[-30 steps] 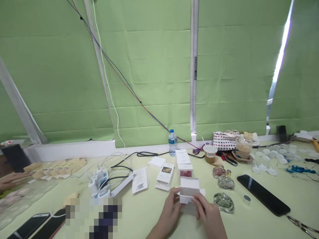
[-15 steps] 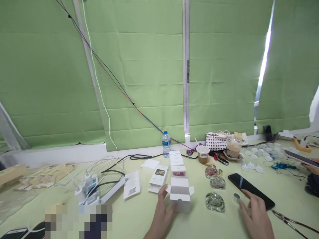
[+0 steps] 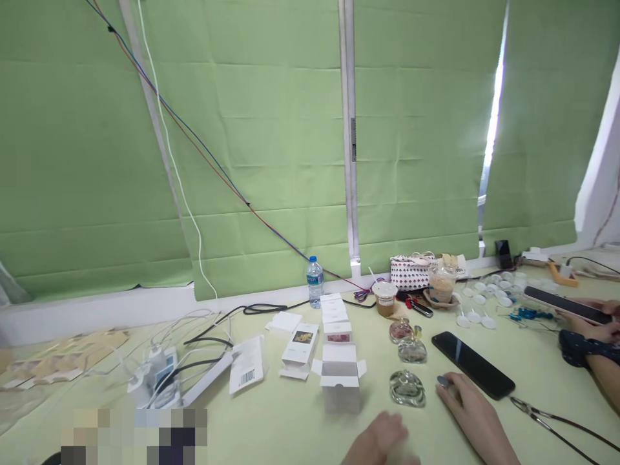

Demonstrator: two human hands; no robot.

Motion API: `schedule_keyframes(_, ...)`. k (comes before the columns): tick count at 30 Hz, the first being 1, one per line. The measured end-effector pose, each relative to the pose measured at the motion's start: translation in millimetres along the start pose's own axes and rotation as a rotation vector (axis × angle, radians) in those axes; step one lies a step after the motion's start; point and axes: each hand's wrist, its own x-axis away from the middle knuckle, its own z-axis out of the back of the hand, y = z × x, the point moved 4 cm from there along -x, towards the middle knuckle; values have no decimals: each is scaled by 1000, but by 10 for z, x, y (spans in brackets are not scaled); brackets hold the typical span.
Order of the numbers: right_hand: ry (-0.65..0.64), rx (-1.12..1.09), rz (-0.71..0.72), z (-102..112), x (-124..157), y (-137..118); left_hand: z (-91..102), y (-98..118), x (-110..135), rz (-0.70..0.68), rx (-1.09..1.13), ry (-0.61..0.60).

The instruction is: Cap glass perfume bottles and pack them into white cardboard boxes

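Note:
My left hand point(image 3: 380, 442) is at the lower edge, blurred, its fingers and thumb apart with nothing visible between them. To its right, my right hand point(image 3: 469, 410) pinches a small silver cap point(image 3: 442, 381) at its fingertips, just above the table. A clear glass perfume bottle point(image 3: 407, 389) stands between the hands and the other bottles. Left of it, a small white box point(image 3: 341, 395) has its top flaps open, with neither hand touching it. Farther back are a pink perfume bottle point(image 3: 401, 330) and a clear one with a gold-coloured neck point(image 3: 412, 351).
A black phone point(image 3: 475, 365) and pliers point(image 3: 542, 416) lie to the right. Behind are white boxes point(image 3: 300, 345), a water bottle point(image 3: 314, 282) and drink cups point(image 3: 385, 299). Cables and a power strip point(image 3: 169, 374) are on the left. Another person's hands hold a phone point(image 3: 566, 305) at far right.
My left hand has let go of the white box and moved right, towards the clear perfume bottle. My right hand remains with the silver cap. The camera view has turned slightly right.

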Motion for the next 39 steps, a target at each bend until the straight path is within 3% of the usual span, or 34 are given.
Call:
schedule_keyframes(3,-35,-49,9,19,47,-20,-82,108,-409,86,25,8)
schedule_keyframes(5,-74,-126,38,31,91,-48,-82,82,-605,308,120,79)
schedule_keyframes(7,-161,-261,74,37,139,-97,-101,37,-710,505,270,136)
schedule_keyframes(10,-306,-463,91,47,206,-169,-133,-6,-747,618,398,181)
schedule_keyframes(15,-318,-513,20,95,239,-158,-101,-22,-687,602,407,204)
schedule_keyframes(19,-277,-475,42,124,240,-173,-64,12,-688,547,408,184)
schedule_keyframes(25,-63,-338,-41,172,187,-96,-68,10,-698,505,420,172)
schedule_keyframes(29,-17,-124,85,124,179,-77,-81,-11,-683,515,420,169)
schedule_keyframes(32,-54,-27,141,31,196,-83,-89,-12,-676,530,416,162)
schedule_keyframes(39,-105,-62,245,6,228,-214,-80,25,-705,529,407,161)
